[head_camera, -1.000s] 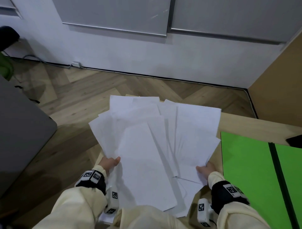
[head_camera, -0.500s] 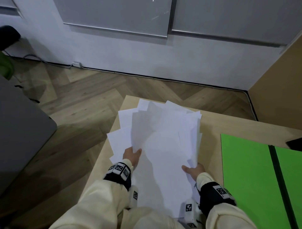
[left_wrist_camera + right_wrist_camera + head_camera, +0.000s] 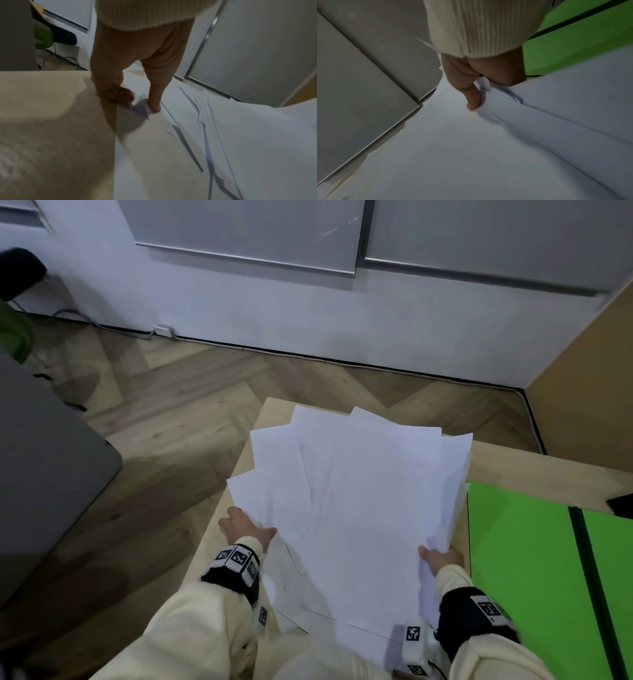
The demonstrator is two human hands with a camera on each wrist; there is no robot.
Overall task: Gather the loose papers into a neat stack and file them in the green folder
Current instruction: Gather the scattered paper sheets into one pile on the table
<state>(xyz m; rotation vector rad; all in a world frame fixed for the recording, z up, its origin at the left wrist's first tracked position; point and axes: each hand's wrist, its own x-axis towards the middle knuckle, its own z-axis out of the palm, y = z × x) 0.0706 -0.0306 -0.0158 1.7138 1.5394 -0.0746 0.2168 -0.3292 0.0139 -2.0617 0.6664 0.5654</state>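
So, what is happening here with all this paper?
A person is gathering loose white papers on a wooden table. The left hand grips the left side of the pile and the right hand grips the right side. The sheets overlap but are fanned out, not yet a neat stack. The green folder lies open on the table to the right, with no papers in it.

Papers (image 3: 359, 508): thin white sheet paper, matt and smooth. Green folder (image 3: 520, 559): smooth, flat-coloured cover with a dark spine strip; bench (image 3: 534, 470): pale matt wood. Sleeves (image 3: 191, 631): cream ribbed knit cloth; floor (image 3: 191, 405): herringbone wood.
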